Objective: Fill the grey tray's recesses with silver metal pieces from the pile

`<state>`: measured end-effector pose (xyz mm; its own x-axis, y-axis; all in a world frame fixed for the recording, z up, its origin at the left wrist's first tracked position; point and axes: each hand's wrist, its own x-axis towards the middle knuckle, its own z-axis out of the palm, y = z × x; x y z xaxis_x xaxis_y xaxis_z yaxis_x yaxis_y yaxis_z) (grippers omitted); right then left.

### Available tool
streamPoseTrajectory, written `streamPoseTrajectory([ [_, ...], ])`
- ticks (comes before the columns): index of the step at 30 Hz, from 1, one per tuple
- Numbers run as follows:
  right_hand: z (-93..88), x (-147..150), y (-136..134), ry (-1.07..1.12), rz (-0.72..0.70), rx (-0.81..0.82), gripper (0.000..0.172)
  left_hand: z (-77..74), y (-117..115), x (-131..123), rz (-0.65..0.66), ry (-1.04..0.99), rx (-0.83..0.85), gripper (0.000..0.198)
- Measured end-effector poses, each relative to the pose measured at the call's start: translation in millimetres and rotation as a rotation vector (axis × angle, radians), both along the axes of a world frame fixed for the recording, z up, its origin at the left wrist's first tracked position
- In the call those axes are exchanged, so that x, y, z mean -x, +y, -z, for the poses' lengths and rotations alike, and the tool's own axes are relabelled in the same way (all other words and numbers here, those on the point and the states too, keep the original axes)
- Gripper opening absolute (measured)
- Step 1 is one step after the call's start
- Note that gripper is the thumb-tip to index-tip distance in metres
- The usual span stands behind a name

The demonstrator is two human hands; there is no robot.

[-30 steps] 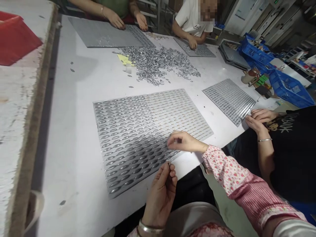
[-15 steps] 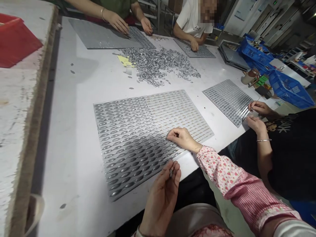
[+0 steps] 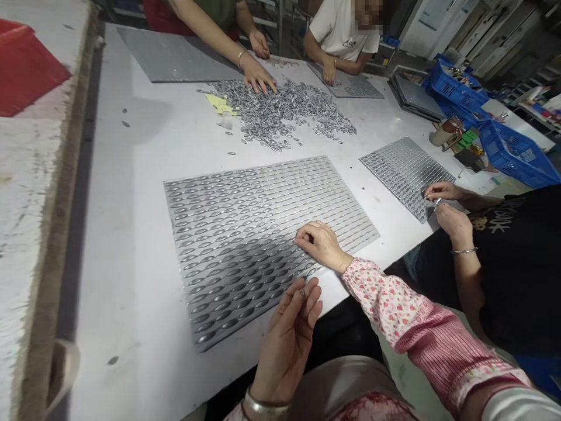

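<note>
In front of me a grey board carries rows of small leaf-shaped metal pieces over its left half. Its right half shows thin lines without such pieces. My right hand is pinched at the board's surface, near where the filled rows end; what its fingertips hold is hidden. Palm up at the board's near edge, my left hand is curled with a small metal piece between thumb and fingers.
A pile of loose metal pieces lies beyond the board, beside a yellow paper. Co-workers sit across and to my right with boards. Blue crates stand far right; a red bin is at left.
My left hand has risen slightly toward the board; my right hand has barely moved. A co-worker's hand across the table has reached from a board into the pile.
</note>
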<state>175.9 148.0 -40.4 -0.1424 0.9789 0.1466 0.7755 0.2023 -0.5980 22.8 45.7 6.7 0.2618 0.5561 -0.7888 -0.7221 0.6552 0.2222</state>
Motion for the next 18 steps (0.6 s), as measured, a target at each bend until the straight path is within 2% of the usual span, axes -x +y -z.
streamPoseTrajectory([
  [2,-13.0,-1,-7,0.129,-0.069,0.062,0.017,1.0,1,0,-0.001,0.02,-0.037,0.02],
  [3,-21.3,-2,-10,0.195,-0.154,0.112,0.017,1.5,1,0,0.0,0.026,-0.059,0.019],
  [6,-45.6,-7,-20,0.296,-0.526,0.276,0.012,2.6,1,0,0.017,0.055,-0.16,0.016],
  [8,-54.8,-11,-24,0.317,-0.638,0.373,0.011,2.4,0,1,0.048,0.092,-0.252,0.019],
  [13,-51.3,-11,-26,0.42,-0.591,0.578,0.016,2.8,-3,3,0.179,0.208,-0.396,0.034],
  [15,-48.8,-8,-27,0.448,-0.575,0.574,0.013,4.8,-3,4,0.206,0.255,-0.42,0.037],
  [18,-51.0,-2,-27,0.427,-0.557,0.519,0.012,8.3,-1,7,0.159,0.261,-0.402,0.037],
])
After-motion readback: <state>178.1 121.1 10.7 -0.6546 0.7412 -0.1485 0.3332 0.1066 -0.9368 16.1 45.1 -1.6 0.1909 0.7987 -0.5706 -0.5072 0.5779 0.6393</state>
